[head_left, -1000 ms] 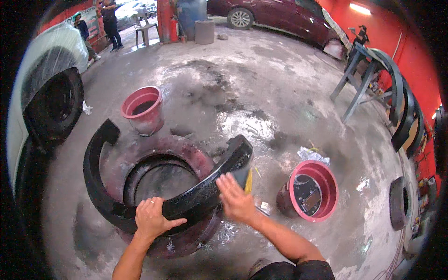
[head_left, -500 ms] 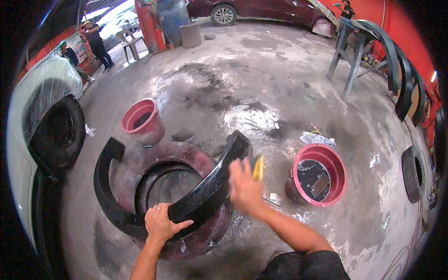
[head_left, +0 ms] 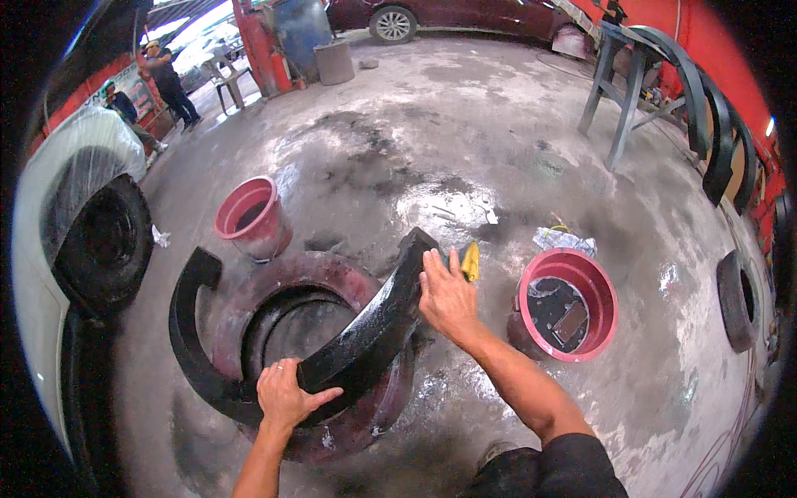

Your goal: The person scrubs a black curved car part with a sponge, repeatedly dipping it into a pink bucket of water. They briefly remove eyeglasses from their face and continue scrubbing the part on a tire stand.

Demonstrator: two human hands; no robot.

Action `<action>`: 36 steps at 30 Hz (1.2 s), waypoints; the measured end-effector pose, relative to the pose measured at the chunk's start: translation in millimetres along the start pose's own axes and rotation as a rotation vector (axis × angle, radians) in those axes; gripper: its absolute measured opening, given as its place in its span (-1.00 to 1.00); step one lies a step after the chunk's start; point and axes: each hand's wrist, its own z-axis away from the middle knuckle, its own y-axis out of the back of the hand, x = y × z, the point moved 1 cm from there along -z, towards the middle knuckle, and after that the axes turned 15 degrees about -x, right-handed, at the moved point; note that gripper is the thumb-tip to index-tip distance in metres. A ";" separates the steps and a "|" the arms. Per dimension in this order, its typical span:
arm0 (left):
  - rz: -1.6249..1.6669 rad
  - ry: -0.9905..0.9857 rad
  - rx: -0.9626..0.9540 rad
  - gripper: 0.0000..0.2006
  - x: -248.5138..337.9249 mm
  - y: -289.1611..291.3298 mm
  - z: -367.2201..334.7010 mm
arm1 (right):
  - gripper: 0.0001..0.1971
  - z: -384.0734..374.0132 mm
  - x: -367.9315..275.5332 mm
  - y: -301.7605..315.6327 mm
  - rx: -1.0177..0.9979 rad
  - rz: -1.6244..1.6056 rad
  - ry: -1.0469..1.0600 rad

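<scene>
A long, curved black fender flare (head_left: 365, 350) lies across a tire (head_left: 359, 286) whose sidewall is smeared reddish. Its upper surface looks wet, with whitish streaks. My left hand (head_left: 286, 393) grips the flare's near edge at mid-curve, fingers wrapped over it and thumb stretched to the right. Toward the flare's right end, my right hand (head_left: 448, 292) presses on its outer side. From under those fingers sticks out a folded yellow sheet (head_left: 471, 262), moving with the hand; the part beneath the palm is hidden.
A pink bucket (head_left: 616, 309) with dark liquid and a flat block stands right; another pink bucket (head_left: 251, 217) stands far left. A crumpled wrapper (head_left: 565, 241) lies behind the right one. More flares hang on a trestle (head_left: 618, 100). Two people (head_left: 170, 83) are far left.
My right hand and the yellow sheet have slid up and to the right along the flare, toward its end. My left hand keeps its place.
</scene>
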 end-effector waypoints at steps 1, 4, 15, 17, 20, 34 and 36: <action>-0.005 0.005 0.000 -0.16 -1.4 1.5 0.8 | -0.52 6.3 -12.6 4.1 -0.014 -0.001 0.062; -0.007 0.021 0.001 -0.16 -1.6 3.6 3.9 | -0.52 70.7 -55.0 0.8 -0.019 -0.037 0.382; -0.035 0.007 0.020 -0.17 -3.0 3.8 3.5 | -0.49 61.1 -57.3 -35.8 -0.011 -0.160 0.412; -0.029 0.010 0.006 -0.17 2.7 3.2 -2.8 | -0.49 4.7 -17.2 -18.9 -0.009 -0.088 0.238; -0.014 0.015 -0.021 -0.17 4.3 1.3 3.0 | -0.53 -32.2 0.9 -12.8 -0.012 -0.307 0.006; -0.025 0.002 0.025 -0.17 0.7 6.6 3.2 | -0.51 35.7 -52.6 -22.3 -0.004 -0.214 0.459; -0.027 -0.022 0.045 -0.18 2.3 4.2 -1.4 | -0.53 -1.0 -13.1 -21.4 0.086 -0.083 0.342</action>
